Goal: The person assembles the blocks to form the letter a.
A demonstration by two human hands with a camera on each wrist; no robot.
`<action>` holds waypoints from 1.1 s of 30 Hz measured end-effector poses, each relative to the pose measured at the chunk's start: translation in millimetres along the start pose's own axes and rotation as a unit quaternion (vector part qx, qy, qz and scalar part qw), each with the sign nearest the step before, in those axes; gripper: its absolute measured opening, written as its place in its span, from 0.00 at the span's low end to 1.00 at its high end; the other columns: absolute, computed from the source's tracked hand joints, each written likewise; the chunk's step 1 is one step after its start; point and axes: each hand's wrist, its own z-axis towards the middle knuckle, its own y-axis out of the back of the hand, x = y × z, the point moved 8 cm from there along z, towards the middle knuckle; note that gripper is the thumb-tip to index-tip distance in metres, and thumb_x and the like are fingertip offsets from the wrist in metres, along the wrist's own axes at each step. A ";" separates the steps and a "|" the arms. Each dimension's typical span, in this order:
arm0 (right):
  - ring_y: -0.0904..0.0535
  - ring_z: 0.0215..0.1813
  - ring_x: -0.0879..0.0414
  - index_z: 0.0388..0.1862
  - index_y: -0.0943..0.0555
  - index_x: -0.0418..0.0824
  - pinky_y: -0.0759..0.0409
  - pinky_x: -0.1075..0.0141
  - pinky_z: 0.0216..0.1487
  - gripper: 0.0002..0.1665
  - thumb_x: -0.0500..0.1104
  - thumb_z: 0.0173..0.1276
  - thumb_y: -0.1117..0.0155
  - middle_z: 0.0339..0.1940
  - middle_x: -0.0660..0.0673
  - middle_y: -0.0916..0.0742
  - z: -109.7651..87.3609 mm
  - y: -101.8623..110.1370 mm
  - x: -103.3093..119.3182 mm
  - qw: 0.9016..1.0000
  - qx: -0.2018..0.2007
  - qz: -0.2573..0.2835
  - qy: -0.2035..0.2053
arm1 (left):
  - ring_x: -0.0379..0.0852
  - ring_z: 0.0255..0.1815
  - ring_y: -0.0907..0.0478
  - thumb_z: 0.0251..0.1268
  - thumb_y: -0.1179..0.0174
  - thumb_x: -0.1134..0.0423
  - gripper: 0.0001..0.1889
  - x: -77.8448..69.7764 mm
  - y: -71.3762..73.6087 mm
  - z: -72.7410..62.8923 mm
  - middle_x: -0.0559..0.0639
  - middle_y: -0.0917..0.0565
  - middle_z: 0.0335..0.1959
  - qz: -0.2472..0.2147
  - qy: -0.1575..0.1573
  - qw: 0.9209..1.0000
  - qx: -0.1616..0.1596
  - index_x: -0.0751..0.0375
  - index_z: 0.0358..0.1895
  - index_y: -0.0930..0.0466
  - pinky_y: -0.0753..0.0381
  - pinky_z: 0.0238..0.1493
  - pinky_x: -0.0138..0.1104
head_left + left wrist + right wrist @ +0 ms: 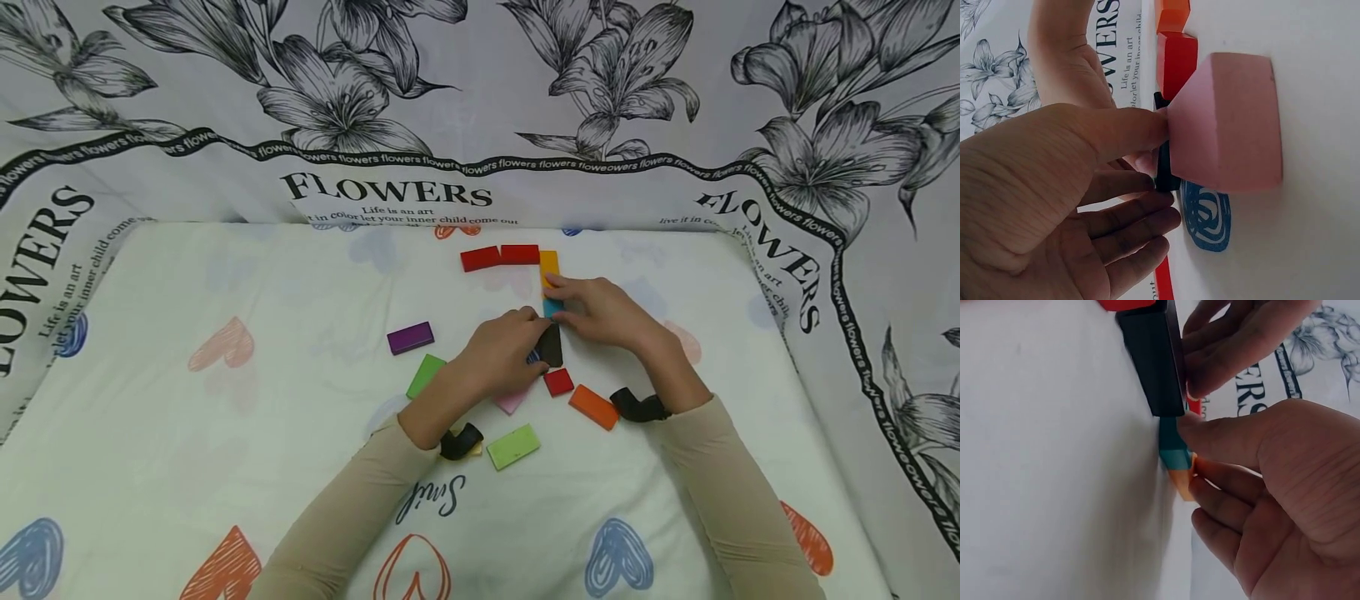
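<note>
My left hand (pixel 504 354) pinches a black block (pixel 551 346) by its two ends, between thumb and index finger. In the right wrist view that black block (pixel 1152 359) meets the end of a teal block (pixel 1172 434). My right hand (pixel 603 312) has its thumb at the teal block and its index finger over the yellow-orange block (pixel 550 263) beyond. Two red blocks (pixel 519 254) lie end to end at the far end of the row. Below the black block are a small red block (pixel 558 382) and an orange block (pixel 594 407).
A pink block (pixel 1247 122) lies close under the left hand. Purple (pixel 410 337), green (pixel 425 376) and light green (pixel 513 447) blocks lie loose to the left and nearer. A yellow piece is mostly covered by the left wrist strap. The cloth (pixel 300 450) beneath bears printed hearts.
</note>
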 end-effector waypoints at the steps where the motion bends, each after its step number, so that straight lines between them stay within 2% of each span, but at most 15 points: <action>1: 0.31 0.82 0.39 0.74 0.23 0.38 0.31 0.42 0.81 0.29 0.40 0.76 0.32 0.82 0.42 0.26 0.2 0.1 -0.5 1.000 0.000 -0.002 0.001 | 0.48 0.63 0.20 0.71 0.31 0.47 0.35 0.1 0.2 0.2 0.54 0.20 0.68 -0.001 0.001 1.000 -0.003 0.55 0.76 0.26 0.16 0.67 0.42; 11: 0.35 0.85 0.38 0.74 0.23 0.36 0.36 0.42 0.84 0.27 0.41 0.79 0.36 0.83 0.39 0.27 1.1 -0.4 -3.6 1.000 0.009 -0.004 0.005 | 0.47 0.62 0.18 0.70 0.30 0.48 0.32 -3.8 0.2 0.6 0.53 0.17 0.65 0.000 -0.002 1.000 -0.021 0.53 0.74 0.23 0.14 0.63 0.40; 17: 0.35 0.85 0.39 0.73 0.22 0.37 0.36 0.42 0.84 0.26 0.41 0.80 0.36 0.82 0.39 0.26 2.3 1.2 -2.8 1.000 0.003 -0.022 0.003 | 0.47 0.60 0.18 0.71 0.30 0.48 0.33 -4.7 1.5 1.7 0.54 0.17 0.63 0.005 -0.002 0.999 -0.033 0.53 0.76 0.24 0.13 0.61 0.39; 33: 0.33 0.84 0.39 0.73 0.22 0.38 0.34 0.42 0.83 0.25 0.40 0.80 0.37 0.82 0.41 0.25 2.9 -0.6 -0.6 1.000 -0.001 -0.015 -0.006 | 0.47 0.60 0.17 0.70 0.30 0.48 0.33 -7.9 2.0 5.3 0.54 0.16 0.62 0.040 -0.005 0.999 -0.025 0.55 0.75 0.24 0.12 0.60 0.39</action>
